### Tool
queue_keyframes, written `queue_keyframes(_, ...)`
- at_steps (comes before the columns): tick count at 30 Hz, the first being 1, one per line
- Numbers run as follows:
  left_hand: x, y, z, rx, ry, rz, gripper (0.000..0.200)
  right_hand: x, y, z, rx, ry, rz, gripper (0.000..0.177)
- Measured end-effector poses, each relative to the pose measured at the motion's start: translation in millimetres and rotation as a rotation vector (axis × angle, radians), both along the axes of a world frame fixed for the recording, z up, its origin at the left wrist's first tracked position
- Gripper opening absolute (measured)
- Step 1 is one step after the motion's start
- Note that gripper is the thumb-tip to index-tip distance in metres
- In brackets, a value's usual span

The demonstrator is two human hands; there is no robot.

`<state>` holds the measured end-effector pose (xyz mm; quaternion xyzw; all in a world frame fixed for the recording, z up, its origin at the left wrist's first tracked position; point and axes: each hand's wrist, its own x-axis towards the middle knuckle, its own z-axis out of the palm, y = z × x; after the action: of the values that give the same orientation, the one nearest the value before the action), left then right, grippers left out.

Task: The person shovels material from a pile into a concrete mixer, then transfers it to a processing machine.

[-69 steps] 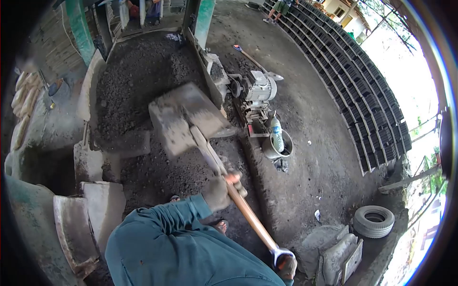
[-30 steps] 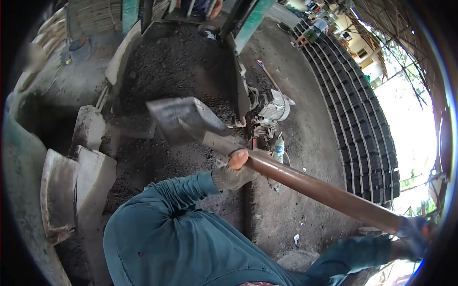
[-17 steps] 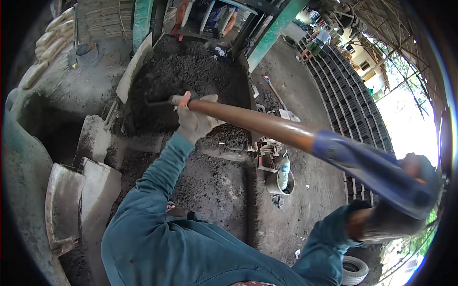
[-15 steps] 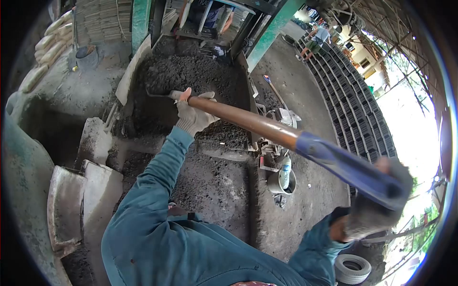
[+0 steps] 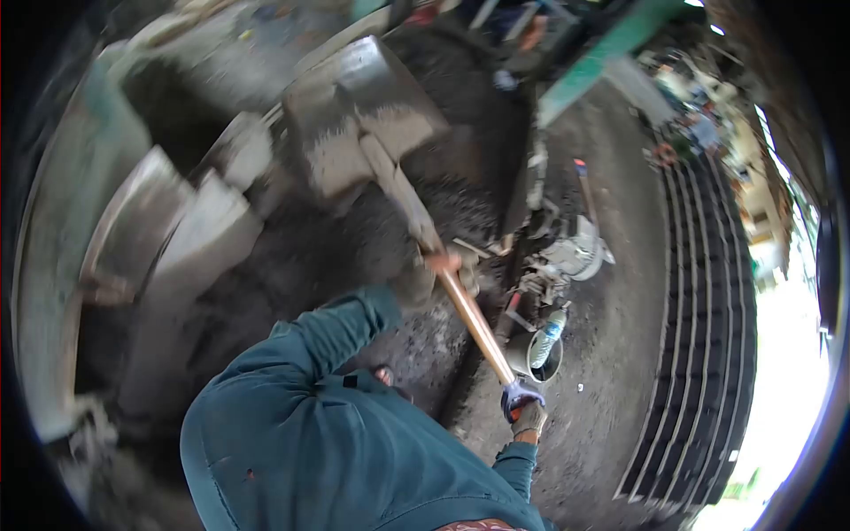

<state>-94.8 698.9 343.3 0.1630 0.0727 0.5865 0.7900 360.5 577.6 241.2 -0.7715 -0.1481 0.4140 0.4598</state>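
A long-handled shovel [image 5: 403, 196] crosses the middle of the head view, its wide blade [image 5: 359, 111] raised at upper left. Mud-coloured residue coats the blade's lower part. My left hand [image 5: 421, 276], in a pale work glove, wraps around the wooden shaft near its middle. At the far end, my gloved right hand [image 5: 529, 416] is closed on the blue grip. Dark, loose, soil-like material [image 5: 474, 190] lies beneath and beyond the shaft, partly hidden by the blade. Motion blurs much of the scene.
A bucket [image 5: 522, 354] holding a plastic bottle [image 5: 549, 339] stands right of the shaft. Another shovel [image 5: 584, 186] lies beyond some machinery [image 5: 567, 252]. Long rows of dark pieces [image 5: 699, 336] line the right side. Pale curved panels [image 5: 199, 226] stand at left; a person [image 5: 704, 131] is farther back.
The shovel has swung round, its blade now raised and in sight at upper left. My right hand has come down and inward with the grip; the view has turned.
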Motion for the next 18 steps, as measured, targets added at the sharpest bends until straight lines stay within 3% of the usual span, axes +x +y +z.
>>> queue_keyframes(2, 14, -77, -28, -0.120, 0.026, 0.095, 0.031, 48, -11, -34, -0.210, 0.023, 0.125, 0.014)
queue_keyframes(5, 18, -167, -86, -0.470, -0.118, 0.304, 0.023, 73, -11, -48, -0.307, -0.094, 0.471, 0.013)
queue_keyframes(7, 10, -212, -134, -0.722, -0.320, 0.489, 0.023, 41, 12, -11, -0.273, -0.091, 0.814, 0.019)
queue_keyframes(9, -6, -248, -152, -0.875, -0.308, 0.752, 0.016, 2, 45, 5, -0.215, -0.039, 1.033, 0.024)
queue_keyframes(10, -10, -265, -163, -0.956, -0.309, 0.870, 0.013, -34, 59, 19, 0.031, -0.194, 1.190, 0.025)
queue_keyframes(12, -27, -300, -212, -0.909, -0.518, 0.892, 0.012, -124, 77, 77, 0.558, -0.562, 1.566, 0.035)
queue_keyframes(14, -46, -315, -215, -0.935, -0.593, 0.992, 0.013, -199, 86, 145, 0.905, -0.708, 1.979, 0.043)
queue_keyframes(15, -56, -318, -194, -0.994, -0.569, 1.084, 0.014, -227, 86, 170, 0.955, -0.628, 2.181, 0.045)
queue_keyframes(17, -81, -328, -167, -1.014, -0.542, 1.224, 0.016, -278, 61, 220, 1.210, -0.639, 2.279, 0.047)
queue_keyframes(18, -93, -335, -159, -0.977, -0.543, 1.272, 0.018, -304, 45, 238, 1.285, -0.517, 2.308, 0.052)
